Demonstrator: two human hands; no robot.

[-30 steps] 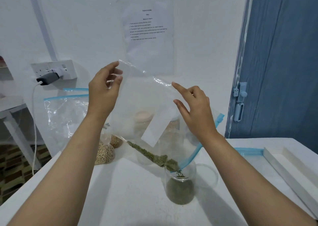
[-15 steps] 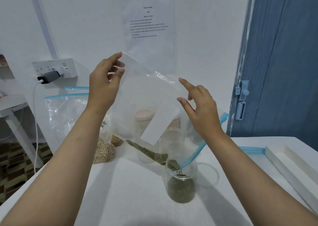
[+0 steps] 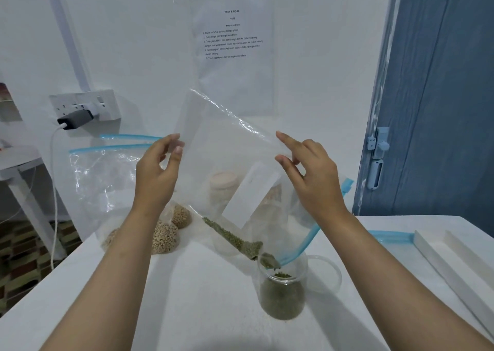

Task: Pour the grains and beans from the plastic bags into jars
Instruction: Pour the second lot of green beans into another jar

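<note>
L hand (image 3: pixel 157 177) & R hand (image 3: pixel 312 179) pinch tilted bag (image 3: pixel 227 158), mung beans (image 3: pixel 235 237) spilling into jar (image 3: pixel 282 294); bean bags (image 3: pixel 163 237) lie behind-left, tray (image 3: pixel 454 260) lines table (image 3: pixel 200 310) R edge.

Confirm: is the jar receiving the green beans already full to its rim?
No. The green beans fill only the lower part of the jar, with clear glass showing above them while more slide from the plastic bag.

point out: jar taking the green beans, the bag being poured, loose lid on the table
jar (image 3: pixel 282 297), head view, glass wall at the bean-filled lower part
bag (image 3: pixel 227 150), head view, clear upper panel between the hands
lid (image 3: pixel 327 269), head view, clear rim right of the jar
</note>
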